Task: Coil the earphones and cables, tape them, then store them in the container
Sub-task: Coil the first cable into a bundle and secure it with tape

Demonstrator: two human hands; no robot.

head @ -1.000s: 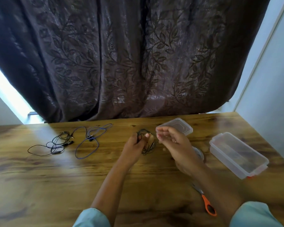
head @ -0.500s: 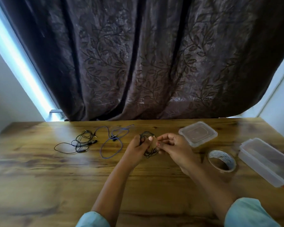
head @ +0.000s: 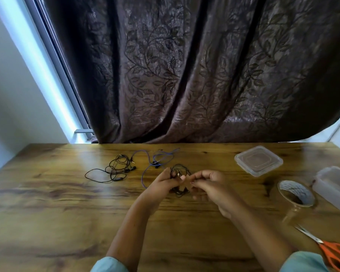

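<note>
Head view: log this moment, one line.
left hand: holds coiled black cable | right hand: pinches tape strip | loose: blue cable, black earphones

Single head cam, fwd-down, near over table (head: 47, 213), facing curtain (head: 185, 75)

Your left hand (head: 161, 186) grips the coiled black cable (head: 180, 168), thumb on top, the other fingers curled beneath. Your right hand (head: 214, 190) meets it fingertip to fingertip, its fingers (head: 201, 176) curled, pinching a tan strip of tape (head: 185, 186) against the coil. Both forearms angle inward from pale blue sleeves (head: 108, 265).
</note>
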